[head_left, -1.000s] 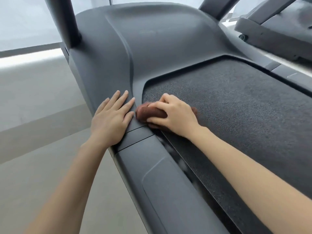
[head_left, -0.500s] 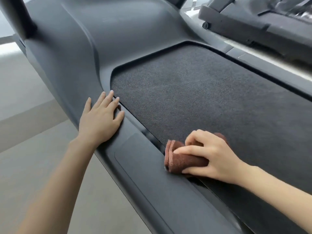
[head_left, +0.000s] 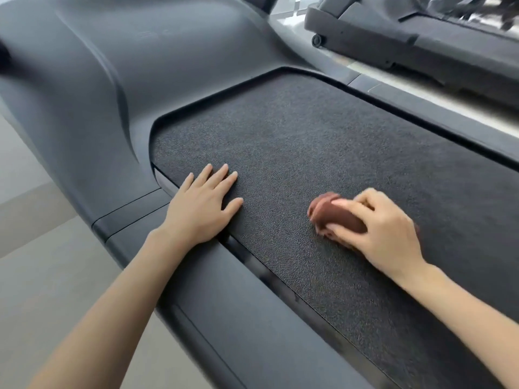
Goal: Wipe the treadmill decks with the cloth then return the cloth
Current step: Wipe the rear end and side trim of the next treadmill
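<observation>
Cloth [head_left: 334,216], brown and rolled into a wad, pressed to the textured belt [head_left: 337,141] right of frame centre, under a right hand [head_left: 384,234] clenched around it, fingers curled over the top and thumb tucked beneath; edges smeared, probably from mid-stroke blur. Gripped bunched rather than spread flat, by the look of it, for firmer pressure on the rough surface. Left hand [head_left: 202,209] just left of centre, holding nothing, fingers released and spread flat, palm across the seam between belt and near side rail [head_left: 224,290], apparently a prop for a body leaning over the deck. Wiping judged under way, with the return of the cloth yet to come. By the count: one cloth, two bare hands, two forearms entering from the bottom corners, two treadmills. Machine in work across most of the frame, smooth grey motor hood [head_left: 140,66] at upper left. Second treadmill [head_left: 421,37] at upper right, well apart across a strip of pale floor [head_left: 449,99], one small wheel [head_left: 316,40] showing at its near end. No spot for putting the cloth back anywhere in sight.
</observation>
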`<state>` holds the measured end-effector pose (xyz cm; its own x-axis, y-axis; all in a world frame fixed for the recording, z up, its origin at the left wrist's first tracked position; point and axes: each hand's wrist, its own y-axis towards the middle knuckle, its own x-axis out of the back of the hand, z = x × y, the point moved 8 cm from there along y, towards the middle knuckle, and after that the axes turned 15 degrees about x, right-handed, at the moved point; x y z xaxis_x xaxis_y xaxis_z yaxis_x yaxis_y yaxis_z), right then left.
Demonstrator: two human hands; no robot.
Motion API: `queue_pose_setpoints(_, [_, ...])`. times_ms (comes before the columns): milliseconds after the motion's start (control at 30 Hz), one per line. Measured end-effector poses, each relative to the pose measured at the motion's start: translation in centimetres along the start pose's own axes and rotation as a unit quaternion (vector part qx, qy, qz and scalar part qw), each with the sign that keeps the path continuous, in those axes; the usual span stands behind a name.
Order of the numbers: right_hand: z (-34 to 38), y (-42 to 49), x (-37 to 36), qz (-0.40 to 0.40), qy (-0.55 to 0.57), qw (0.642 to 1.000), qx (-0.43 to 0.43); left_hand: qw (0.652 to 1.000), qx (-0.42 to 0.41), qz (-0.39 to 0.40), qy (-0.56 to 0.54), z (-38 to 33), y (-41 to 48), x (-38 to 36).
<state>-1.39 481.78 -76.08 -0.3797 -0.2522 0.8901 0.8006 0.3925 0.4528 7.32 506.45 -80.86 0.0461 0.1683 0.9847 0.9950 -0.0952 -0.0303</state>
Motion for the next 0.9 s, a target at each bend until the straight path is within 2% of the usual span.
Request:
queue_pose_setpoints(167, [-5.3,7.8,-4.0,0.001,-0.050,0.994,-0.102,1.000,0.000,-0.024,-0.013,0.1,0.0,0.0])
queue_pose_setpoints(267, [-4.8,10.6,-5.7,0.018,-0.063,0.986,-0.150,0.999,0.000,-0.028,-0.023,0.1,-0.1,0.1])
queue_pose_setpoints(333, [-1.6,11.1,-6.1,0.031,-0.066,0.991,-0.110,0.999,0.002,-0.029,-0.022,0.1,-0.2,0.1])
queue_pose_setpoints(467, [6.4,7.8,-4.8,0.023,-0.041,0.998,0.042,0.999,-0.001,-0.027,-0.020,0.3,-0.2,0.0])
queue_pose_setpoints(600, [6.8,3.9,-3.0,0.040,-0.027,0.993,0.112,0.999,-0.004,-0.024,-0.024,0.5,-0.2,0.0])
queue_pose_setpoints(667, [4.2,4.1,-2.9,0.051,-0.041,0.994,0.085,0.999,-0.003,-0.026,-0.023,0.5,-0.1,-0.1])
queue_pose_setpoints(900, [-4.0,11.5,-6.3,0.048,-0.092,0.988,-0.116,0.999,0.007,-0.035,-0.039,0.4,0.1,0.3])
